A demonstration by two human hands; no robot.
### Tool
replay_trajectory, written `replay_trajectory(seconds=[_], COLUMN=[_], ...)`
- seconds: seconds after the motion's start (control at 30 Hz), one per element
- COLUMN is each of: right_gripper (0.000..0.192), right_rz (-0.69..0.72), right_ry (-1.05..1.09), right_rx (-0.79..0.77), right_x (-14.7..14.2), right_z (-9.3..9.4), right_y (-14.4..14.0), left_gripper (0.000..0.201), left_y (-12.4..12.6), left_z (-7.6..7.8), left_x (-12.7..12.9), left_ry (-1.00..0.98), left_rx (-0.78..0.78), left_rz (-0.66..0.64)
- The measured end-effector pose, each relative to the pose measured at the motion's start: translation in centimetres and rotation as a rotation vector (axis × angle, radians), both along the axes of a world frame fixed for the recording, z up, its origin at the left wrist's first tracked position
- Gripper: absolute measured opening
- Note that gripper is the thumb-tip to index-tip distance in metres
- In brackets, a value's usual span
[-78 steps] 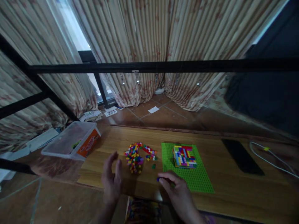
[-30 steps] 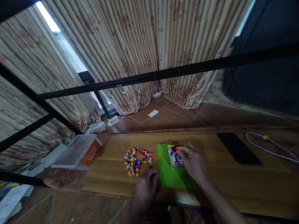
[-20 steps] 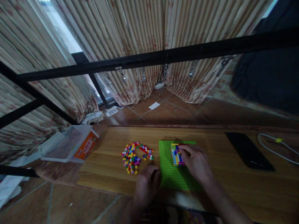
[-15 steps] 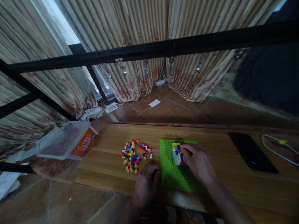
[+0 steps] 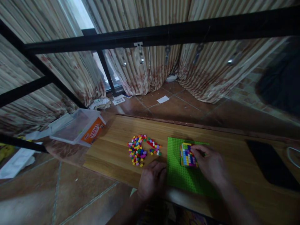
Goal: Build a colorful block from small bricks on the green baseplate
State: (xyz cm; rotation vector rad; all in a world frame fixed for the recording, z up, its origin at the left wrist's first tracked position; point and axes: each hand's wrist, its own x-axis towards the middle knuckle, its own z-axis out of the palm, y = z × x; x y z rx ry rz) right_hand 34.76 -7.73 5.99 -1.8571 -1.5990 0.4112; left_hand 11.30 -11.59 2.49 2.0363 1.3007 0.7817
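Note:
A small block built of multicoloured toy bricks (image 5: 187,155) stands on the green studded baseplate (image 5: 174,173). My right hand (image 5: 209,162) reaches over the block's right side, thumb and forefinger pinched together at its top. Whatever is between those fingertips is too small to make out. Left of the baseplate, my left hand (image 5: 152,178) rests on the wooden table with its fingers curled, and the inside of the hand is hidden. Beyond it lies a loose pile of small coloured bricks (image 5: 137,150).
A clear plastic box (image 5: 70,132) with an orange label sits at the table's left end. On the right lies a flat black object (image 5: 269,162) near a white cable (image 5: 292,157). A black metal bar (image 5: 150,37) crosses in front of the curtains, beyond the table (image 5: 105,153).
The whole view has shifted, so the things on the table appear farther right. My right hand stays at the brick block with its fingers pinched; my left hand stays curled beside the baseplate.

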Motion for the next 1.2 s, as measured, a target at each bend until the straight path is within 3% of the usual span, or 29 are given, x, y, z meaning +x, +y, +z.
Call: replay_trajectory(seconds=[0.33,0.53,0.63,0.77,0.9,1.0,1.2], right_gripper=[0.033,0.038,0.033,0.024,0.022,0.018,0.008], right_rz=[0.062,0.038,0.033,0.211,0.296,0.322,0.284], right_ry=[-0.070,-0.126,-0.087,0.016,-0.031,-0.189,-0.235], right_rx=[0.094,0.203,0.264,0.242,0.097,-0.058,-0.106], right_x=[0.8,-0.2,-2.3,-6.2,-10.4,-13.1,-15.7], right_z=[-1.4,-0.7,0.3,0.6,-0.3,-0.9,-1.5], right_y=[0.0,-1.8,-2.9,-2.4,0.4,3.0,5.5], left_gripper=[0.022,0.022,0.021,0.018,0.017,0.018,0.027], left_y=[0.0,-0.3,-0.1,0.5,0.8,0.8,0.7], left_z=[0.0,0.3,0.1,-0.3,-0.4,-0.5,-0.6], left_x=[0.0,-0.2,-0.7,-1.5,-1.7,-1.8,-2.1], left_ry=[-0.005,-0.006,0.038,0.053,-0.004,-0.047,-0.075], left_rx=[0.041,0.096,0.152,0.186,0.209,0.210,0.182], left_rz=[-0.010,0.036,0.071,0.107,0.082,0.066,0.047])
